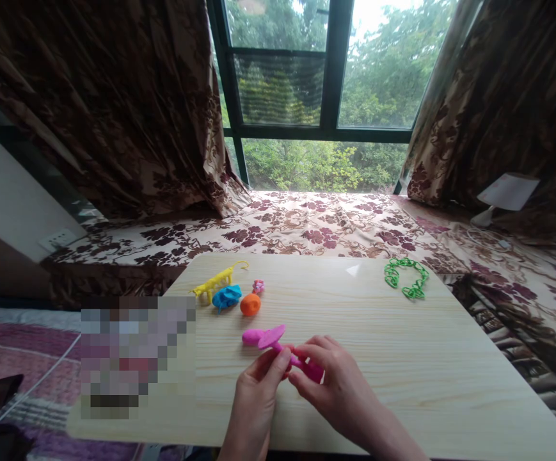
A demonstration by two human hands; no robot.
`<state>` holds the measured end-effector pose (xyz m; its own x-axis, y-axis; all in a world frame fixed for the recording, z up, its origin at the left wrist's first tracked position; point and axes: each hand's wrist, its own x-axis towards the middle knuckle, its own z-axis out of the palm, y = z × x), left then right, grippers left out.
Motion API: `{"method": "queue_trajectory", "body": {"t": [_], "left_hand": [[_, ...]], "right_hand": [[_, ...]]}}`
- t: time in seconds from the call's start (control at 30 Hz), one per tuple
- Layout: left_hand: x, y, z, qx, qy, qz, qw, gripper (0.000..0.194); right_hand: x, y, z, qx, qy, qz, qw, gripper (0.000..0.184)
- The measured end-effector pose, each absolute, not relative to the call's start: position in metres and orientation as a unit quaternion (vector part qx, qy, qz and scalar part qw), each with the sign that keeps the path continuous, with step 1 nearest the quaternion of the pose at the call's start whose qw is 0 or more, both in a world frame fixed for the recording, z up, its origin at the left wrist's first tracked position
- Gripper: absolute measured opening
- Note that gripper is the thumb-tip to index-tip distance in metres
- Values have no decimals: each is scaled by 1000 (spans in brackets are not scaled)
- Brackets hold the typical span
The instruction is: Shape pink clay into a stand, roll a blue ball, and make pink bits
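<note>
A bright pink piece (272, 337), perhaps modelling clay, is held slightly above the near middle of the table. It has a rounded end, a flat disc, a thin stem and a wider end at the right. My left hand (261, 381) pinches the stem just below the disc. The fingers of my right hand (333, 374) close round the stem and the wider end, hiding part of it. Beyond the hands lie an orange ball-like lump (250, 305), a blue crumpled lump (226, 297), a small pink-and-white cluster (258, 286) and a long yellow figure (215, 282) with leg-like parts and a curled tail.
A ring of green links (406, 278) lies at the table's far right. The pale wooden table (431, 371) stands against a ledge with floral cloth (320, 234). A blurred patch covers its left side. A white lamp (508, 192) stands on the ledge, beside the curtain.
</note>
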<state>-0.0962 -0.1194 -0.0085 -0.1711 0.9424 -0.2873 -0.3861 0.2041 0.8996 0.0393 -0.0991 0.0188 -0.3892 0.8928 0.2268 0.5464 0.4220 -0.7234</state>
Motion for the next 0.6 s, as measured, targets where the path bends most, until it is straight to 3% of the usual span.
{"method": "queue_trajectory", "body": {"t": [0.3, 0.47, 0.6], "left_hand": [[-88, -115, -15, 255, 511, 583, 578, 31], [-93, -132, -13, 322, 519, 483, 627, 36], [-101, -149, -9, 398, 575, 463, 545, 31]], "right_hand": [[41, -98, 11, -489, -813, 178, 260, 12], [51, -90, 10, -487, -834, 108, 236, 13], [58, -80, 2, -478, -858, 62, 177, 14]]}}
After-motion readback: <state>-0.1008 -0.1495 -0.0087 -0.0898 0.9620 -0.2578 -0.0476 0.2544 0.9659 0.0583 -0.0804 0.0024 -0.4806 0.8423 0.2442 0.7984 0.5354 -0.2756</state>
